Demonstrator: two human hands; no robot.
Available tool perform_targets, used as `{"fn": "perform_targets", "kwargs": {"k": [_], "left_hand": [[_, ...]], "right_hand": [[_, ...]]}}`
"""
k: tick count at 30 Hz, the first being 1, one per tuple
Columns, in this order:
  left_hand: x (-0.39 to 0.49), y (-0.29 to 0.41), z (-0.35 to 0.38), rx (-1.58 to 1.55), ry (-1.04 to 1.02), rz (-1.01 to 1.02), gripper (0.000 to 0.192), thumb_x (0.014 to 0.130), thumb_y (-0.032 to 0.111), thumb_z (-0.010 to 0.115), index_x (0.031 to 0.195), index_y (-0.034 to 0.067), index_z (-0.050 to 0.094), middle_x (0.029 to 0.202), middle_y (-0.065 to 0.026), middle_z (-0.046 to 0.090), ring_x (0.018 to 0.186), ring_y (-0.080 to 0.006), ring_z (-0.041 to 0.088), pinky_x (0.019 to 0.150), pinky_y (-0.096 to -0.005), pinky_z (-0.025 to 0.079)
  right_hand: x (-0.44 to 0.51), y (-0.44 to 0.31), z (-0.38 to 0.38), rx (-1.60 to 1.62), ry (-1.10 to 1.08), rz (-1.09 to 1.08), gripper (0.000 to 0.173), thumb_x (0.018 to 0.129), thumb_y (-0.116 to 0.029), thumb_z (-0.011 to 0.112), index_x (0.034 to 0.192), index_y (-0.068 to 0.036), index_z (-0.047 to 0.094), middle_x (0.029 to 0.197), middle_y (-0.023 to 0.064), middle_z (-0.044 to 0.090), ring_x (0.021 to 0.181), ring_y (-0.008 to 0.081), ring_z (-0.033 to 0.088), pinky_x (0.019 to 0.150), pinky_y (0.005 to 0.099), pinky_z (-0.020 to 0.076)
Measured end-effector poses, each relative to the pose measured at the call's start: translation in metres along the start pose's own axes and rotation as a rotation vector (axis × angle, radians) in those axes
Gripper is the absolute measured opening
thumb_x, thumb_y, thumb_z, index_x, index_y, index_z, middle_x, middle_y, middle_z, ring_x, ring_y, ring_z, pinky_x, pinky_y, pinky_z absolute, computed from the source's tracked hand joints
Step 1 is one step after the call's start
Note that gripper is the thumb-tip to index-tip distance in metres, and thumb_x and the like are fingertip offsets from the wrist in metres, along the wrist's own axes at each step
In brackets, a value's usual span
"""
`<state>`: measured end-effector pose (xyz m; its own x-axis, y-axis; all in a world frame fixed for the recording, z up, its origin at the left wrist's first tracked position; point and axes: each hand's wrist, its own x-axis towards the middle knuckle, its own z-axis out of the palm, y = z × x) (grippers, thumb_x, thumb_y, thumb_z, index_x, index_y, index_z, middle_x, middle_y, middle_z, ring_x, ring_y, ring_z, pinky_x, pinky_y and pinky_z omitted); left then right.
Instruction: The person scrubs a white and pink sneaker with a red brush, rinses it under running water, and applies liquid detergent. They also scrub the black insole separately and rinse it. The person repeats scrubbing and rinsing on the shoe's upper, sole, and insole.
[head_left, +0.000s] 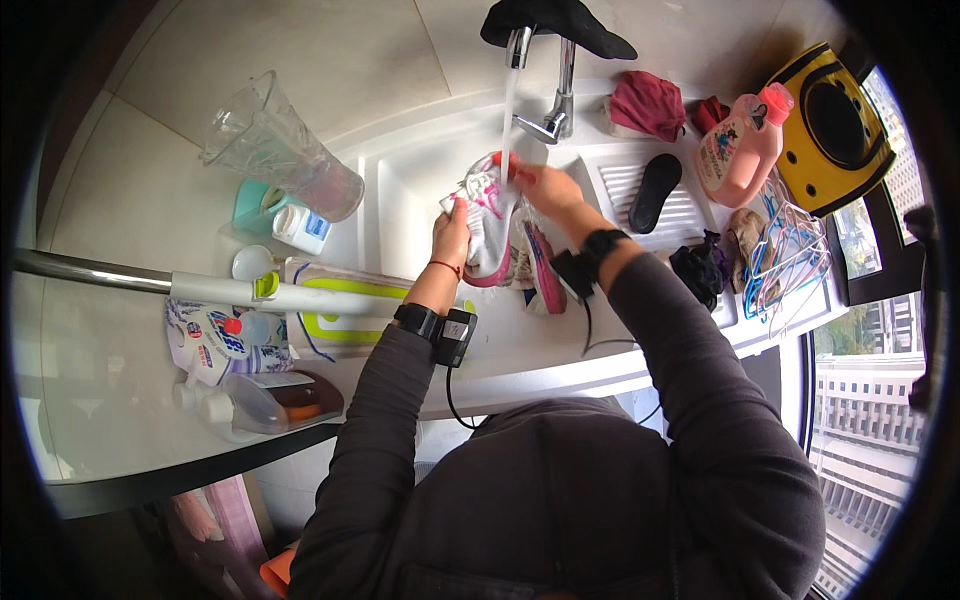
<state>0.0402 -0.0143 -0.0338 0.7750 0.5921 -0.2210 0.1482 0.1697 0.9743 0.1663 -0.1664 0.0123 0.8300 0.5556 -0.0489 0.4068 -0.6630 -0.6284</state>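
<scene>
Over the white sink basin (409, 172), my left hand (451, 234) grips a white, grey and pink sneaker (491, 240) by its side. Water runs from the chrome faucet (517, 52) onto the sneaker's upper part. My right hand (551, 193) is closed around a red object (504, 159), perhaps a brush, held against the shoe under the stream; its far part is hidden by water and fingers. A second sneaker with a pink sole (546, 274) lies on its side just right of the first, below my right wrist.
A black insole (655, 193) lies on the ribbed washboard (611, 176). Farther right are a pink detergent bottle (739, 154), wire hangers (787, 255) and a yellow bag (840, 127). A clear plastic vase (300, 161), a white bottle (300, 227) and a flat mop (337, 300) stand or lie left.
</scene>
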Motion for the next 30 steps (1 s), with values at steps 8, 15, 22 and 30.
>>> {"fn": "perform_targets", "kwargs": {"k": [8, 15, 22, 30], "left_hand": [[0.001, -0.007, -0.007, 0.061, 0.037, -0.076, 0.053, 0.095, 0.045, 0.047, 0.114, -0.003, 0.058, 0.096, -0.0082, 0.062, 0.083, -0.0175, 0.058, 0.077, -0.0331, 0.048], [-0.009, -0.002, 0.005, 0.148, -0.042, 0.100, 0.051, 0.093, 0.045, 0.048, 0.101, -0.004, 0.062, 0.076, -0.0038, 0.058, 0.070, -0.0140, 0.049, 0.069, -0.0311, 0.043], [-0.004, -0.007, -0.002, 0.104, -0.100, -0.040, 0.052, 0.095, 0.043, 0.049, 0.121, -0.001, 0.055, 0.108, -0.0084, 0.062, 0.096, -0.0173, 0.059, 0.084, -0.0312, 0.047], [0.002, 0.011, -0.001, 0.186, -0.213, 0.019, 0.074, 0.091, 0.059, 0.046, 0.126, -0.007, 0.050, 0.119, -0.0096, 0.058, 0.107, -0.0177, 0.054, 0.096, -0.0281, 0.039]], "right_hand": [[-0.037, -0.024, 0.014, -0.025, -0.090, -0.125, 0.036, 0.087, -0.038, 0.051, 0.122, -0.032, 0.059, 0.098, 0.0121, 0.068, 0.090, 0.0326, 0.064, 0.081, 0.0398, 0.0506], [0.013, -0.009, 0.004, -0.113, 0.068, -0.065, 0.033, 0.089, -0.038, 0.048, 0.117, -0.029, 0.063, 0.094, 0.0120, 0.068, 0.088, 0.0325, 0.065, 0.079, 0.0408, 0.0513], [-0.021, -0.012, 0.011, -0.014, -0.035, -0.092, 0.039, 0.089, -0.036, 0.052, 0.127, -0.035, 0.055, 0.099, 0.0116, 0.068, 0.091, 0.0321, 0.064, 0.080, 0.0402, 0.0505], [0.050, 0.033, -0.013, 0.466, 0.400, -0.024, 0.079, 0.077, -0.048, 0.073, 0.137, -0.008, 0.041, 0.078, 0.0087, 0.062, 0.061, 0.0173, 0.057, 0.055, 0.0298, 0.0439]]}}
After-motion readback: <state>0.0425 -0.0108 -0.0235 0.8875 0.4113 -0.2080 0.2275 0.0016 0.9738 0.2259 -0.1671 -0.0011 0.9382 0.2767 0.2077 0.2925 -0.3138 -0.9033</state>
